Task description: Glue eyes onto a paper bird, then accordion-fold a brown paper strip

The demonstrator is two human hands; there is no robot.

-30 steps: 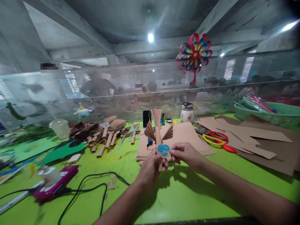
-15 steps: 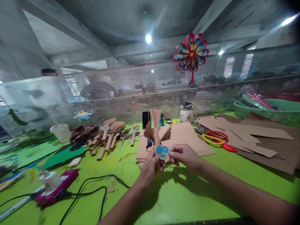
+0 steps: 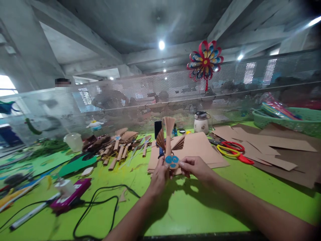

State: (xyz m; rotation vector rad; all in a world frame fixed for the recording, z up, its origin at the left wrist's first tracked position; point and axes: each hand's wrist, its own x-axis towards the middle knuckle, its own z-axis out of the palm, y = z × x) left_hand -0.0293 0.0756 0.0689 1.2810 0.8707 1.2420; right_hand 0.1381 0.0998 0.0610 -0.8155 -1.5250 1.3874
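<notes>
Between my hands is a brown paper figure (image 3: 168, 145) with a rolled body, a pleated fan at its top and pleated wings at its sides. A round paper piece with blue patches (image 3: 172, 162) covers its lower end. My left hand (image 3: 160, 174) is closed around the figure's lower end. With thumb and fingers, my right hand (image 3: 192, 167) pinches the right edge of the round piece. Behind the figure lies a stack of brown paper (image 3: 198, 149). Whether the round piece is stuck to the roll cannot be made out.
Red-handled scissors (image 3: 233, 146) and yellow-handled ones (image 3: 228, 151) lie right of the stack, near cut brown paper (image 3: 278, 140). Several similar paper figures (image 3: 120, 152) are piled at left. A purple power strip (image 3: 72, 197) with black cable sits front left. A bottle (image 3: 201, 123) stands behind.
The view has shifted slightly left, so the table things appear farther right. The round piece sits slightly lower and more left against the roll, with both hands still on the work.
</notes>
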